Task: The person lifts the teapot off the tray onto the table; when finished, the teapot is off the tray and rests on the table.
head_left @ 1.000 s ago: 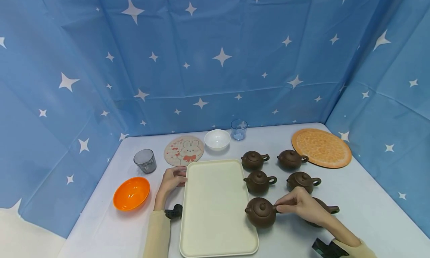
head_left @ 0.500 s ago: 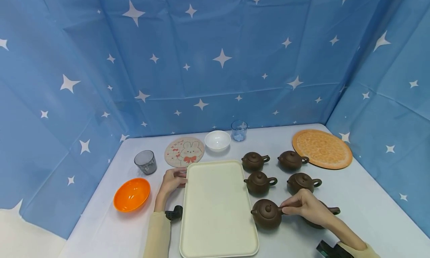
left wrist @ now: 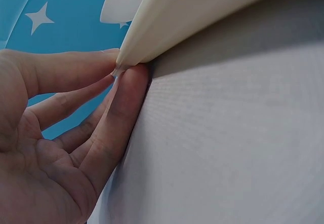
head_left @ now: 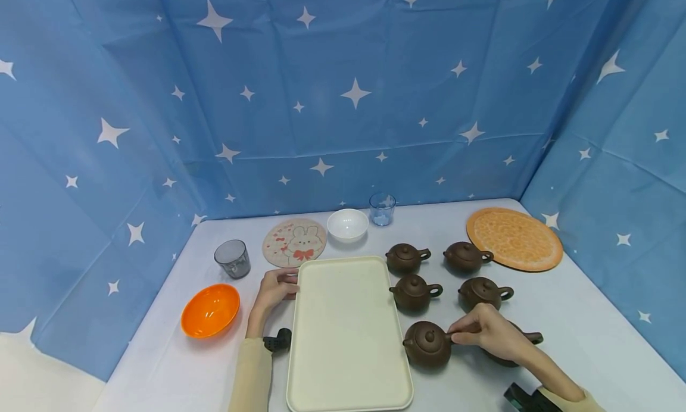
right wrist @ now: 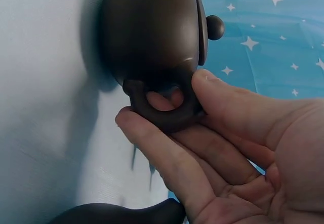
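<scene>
My right hand [head_left: 490, 334] pinches the handle [right wrist: 172, 115] of a dark brown teapot [head_left: 427, 347]. This teapot sits upright beside the right edge of the cream tray [head_left: 348, 340], its spout towards the tray. In the right wrist view, thumb and fingers close round the loop handle, with the lid knob to the right. My left hand [head_left: 274, 290] is at the tray's upper left edge. The left wrist view has its fingertips [left wrist: 132, 79] pinching the tray's rim. Partly hidden under my right hand is another brown teapot [head_left: 530, 337].
Further back stand several brown teapots [head_left: 411, 294]. A pizza-patterned round mat [head_left: 514, 239] lies back right, a rabbit mat [head_left: 295, 243] back left. There are also a white bowl [head_left: 348, 226], a blue glass [head_left: 382, 209], a grey glass [head_left: 233, 259] and an orange bowl [head_left: 210, 311].
My right hand has drawn the teapot a little to the right and towards me, off the tray's edge. My left hand and the tray have stayed in place.
</scene>
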A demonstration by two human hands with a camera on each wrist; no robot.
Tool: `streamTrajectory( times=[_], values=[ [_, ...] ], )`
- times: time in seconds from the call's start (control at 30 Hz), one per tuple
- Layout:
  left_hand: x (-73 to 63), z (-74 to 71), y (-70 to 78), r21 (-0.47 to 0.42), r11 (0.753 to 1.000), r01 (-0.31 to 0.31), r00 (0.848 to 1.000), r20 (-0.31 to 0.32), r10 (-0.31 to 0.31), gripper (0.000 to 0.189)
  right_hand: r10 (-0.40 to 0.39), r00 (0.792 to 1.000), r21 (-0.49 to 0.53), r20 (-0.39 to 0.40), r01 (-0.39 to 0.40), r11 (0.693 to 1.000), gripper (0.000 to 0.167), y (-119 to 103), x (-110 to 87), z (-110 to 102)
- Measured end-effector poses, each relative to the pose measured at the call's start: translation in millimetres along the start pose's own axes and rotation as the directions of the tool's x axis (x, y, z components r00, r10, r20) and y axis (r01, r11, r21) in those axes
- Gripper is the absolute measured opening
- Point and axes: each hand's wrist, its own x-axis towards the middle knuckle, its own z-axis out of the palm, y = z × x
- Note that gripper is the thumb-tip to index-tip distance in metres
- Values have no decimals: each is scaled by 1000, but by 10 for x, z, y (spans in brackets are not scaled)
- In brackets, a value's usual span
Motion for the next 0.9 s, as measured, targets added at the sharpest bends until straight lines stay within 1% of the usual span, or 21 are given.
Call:
streamTrajectory(
  times=[0.2,0.57,0.77,0.9],
  values=[
    [-2,4,-10,5,1000,3,1000,1,-3,43,27,1000,-60,4,-27,998,14,-37,12,23],
    [-2,-1,0,-2,1000,-6,1000,14,6,44,87,996,-104,13,-85,991,9,-115,19,25],
    [-6,7,11,-1,1000,-4,1000,18,4,44,93,996,-124,11,-90,988,11,-138,23,27],
    [-6,16,31,49,999,-18,1000,12,17,43,63,997,-190,-33,-68,979,13,-191,39,22]
  ],
)
